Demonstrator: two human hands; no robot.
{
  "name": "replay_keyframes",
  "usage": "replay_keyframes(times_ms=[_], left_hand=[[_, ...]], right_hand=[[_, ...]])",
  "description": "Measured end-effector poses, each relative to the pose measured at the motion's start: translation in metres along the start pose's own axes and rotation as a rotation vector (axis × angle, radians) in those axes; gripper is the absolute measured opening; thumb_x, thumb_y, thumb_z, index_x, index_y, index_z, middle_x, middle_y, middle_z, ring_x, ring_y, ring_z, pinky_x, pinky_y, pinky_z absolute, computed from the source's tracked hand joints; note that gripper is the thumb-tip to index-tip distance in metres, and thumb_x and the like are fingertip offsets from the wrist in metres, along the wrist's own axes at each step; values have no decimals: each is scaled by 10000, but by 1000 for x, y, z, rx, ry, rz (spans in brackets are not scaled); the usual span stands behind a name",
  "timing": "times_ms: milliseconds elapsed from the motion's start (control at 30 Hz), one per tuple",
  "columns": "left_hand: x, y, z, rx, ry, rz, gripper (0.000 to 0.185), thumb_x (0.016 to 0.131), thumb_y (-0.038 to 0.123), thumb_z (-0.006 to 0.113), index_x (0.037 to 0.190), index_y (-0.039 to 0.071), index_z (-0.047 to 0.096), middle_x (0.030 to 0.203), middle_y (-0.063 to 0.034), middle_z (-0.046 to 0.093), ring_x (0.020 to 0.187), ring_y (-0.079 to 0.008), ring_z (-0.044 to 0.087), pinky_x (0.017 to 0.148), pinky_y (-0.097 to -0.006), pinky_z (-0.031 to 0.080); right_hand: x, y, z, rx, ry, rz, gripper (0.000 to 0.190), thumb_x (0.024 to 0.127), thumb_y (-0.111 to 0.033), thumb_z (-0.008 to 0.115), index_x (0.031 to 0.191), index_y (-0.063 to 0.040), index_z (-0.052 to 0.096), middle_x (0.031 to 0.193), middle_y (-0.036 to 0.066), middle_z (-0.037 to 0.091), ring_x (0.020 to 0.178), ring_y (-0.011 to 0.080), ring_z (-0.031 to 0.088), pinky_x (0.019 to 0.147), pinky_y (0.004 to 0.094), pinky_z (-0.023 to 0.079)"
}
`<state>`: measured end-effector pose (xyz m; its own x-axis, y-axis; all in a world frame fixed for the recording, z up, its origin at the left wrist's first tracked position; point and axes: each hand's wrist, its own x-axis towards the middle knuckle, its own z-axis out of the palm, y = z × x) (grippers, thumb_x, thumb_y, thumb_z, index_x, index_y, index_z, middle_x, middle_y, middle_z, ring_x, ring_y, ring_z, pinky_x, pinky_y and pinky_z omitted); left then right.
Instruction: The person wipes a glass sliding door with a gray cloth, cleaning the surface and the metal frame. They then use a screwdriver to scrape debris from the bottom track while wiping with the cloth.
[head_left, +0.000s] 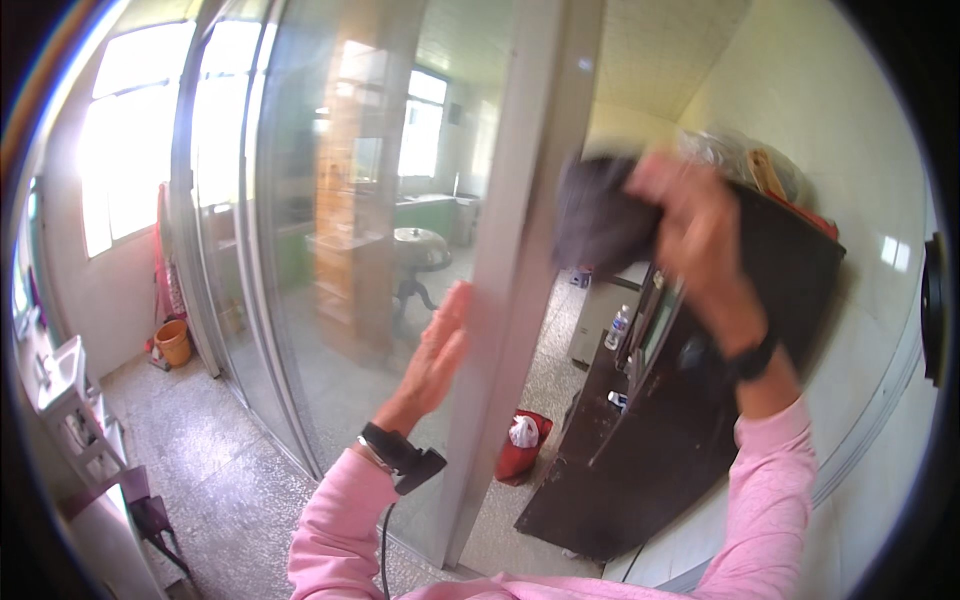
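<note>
My right hand (694, 217) is raised and blurred, gripping a dark grey cloth (606, 214) that hangs by the metal frame edge of a sliding glass door (517, 300). Lower and to the left, my left hand (439, 356) lies flat along the glass beside that frame edge, holding nothing. Both wrists carry black bands, and a cable hangs below the left one. Whether the cloth touches the frame cannot be told.
A dark wooden cabinet (660, 450) stands right of the door, with a plastic bottle (618, 327) and plastic bags (720, 150) on it. A red bag (523, 448) lies on the floor beyond. An orange bucket (173, 343) and a washbasin (61, 375) are at left.
</note>
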<state>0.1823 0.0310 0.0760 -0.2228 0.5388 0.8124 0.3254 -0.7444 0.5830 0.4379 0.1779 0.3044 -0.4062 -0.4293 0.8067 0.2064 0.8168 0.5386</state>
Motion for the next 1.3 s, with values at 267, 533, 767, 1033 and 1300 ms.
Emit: replay_keyframes(times_ms=[267, 533, 767, 1033, 1300], left_hand=[[-48, 12, -29, 167, -214, -99, 607, 1049, 275, 505, 1574, 102, 254, 1618, -152, 262, 1475, -230, 283, 1146, -404, 316], [-107, 3, -99, -125, -183, -401, 403, 1051, 223, 521, 1423, 73, 481, 973, -56, 719, 900, -122, 669, 835, -306, 540], [-105, 14, -127, -161, -196, -343, 351, 1054, 224, 517, 1361, 54, 520, 853, -34, 701, 773, -101, 663, 695, -265, 528], [-111, -1, -120, -257, -161, -381, 346, 1053, 226, 522, 1360, 65, 527, 831, -20, 686, 754, -98, 656, 681, -254, 522], [-134, -18, -125, -296, -24, -390, 338, 1047, 159, 480, 1351, 13, 513, 805, -63, 703, 711, -149, 686, 640, -249, 508]], right_hand=[[185, -5, 80, -514, 236, 289, 646, 805, -443, 716, 1369, -164, 567, 1422, 122, 501, 1223, 446, 510, 992, 513, 489], [-115, -222, 121, -186, -426, 309, 546, 714, -186, 777, 1212, -26, 621, 1233, 226, 508, 982, 407, 549, 835, 490, 464], [-198, -291, 77, 277, -748, 247, 352, 728, -98, 693, 1078, -125, 670, 1125, 127, 537, 1004, 344, 559, 778, 421, 547], [169, -100, 52, -574, 85, -10, 404, 852, -147, 639, 1255, -168, 662, 1249, 133, 589, 1123, 349, 571, 917, 452, 479], [-26, -204, 191, -712, -176, -87, 254, 791, -230, 707, 1020, -121, 703, 1105, 16, 598, 966, 325, 532, 686, 466, 440]])
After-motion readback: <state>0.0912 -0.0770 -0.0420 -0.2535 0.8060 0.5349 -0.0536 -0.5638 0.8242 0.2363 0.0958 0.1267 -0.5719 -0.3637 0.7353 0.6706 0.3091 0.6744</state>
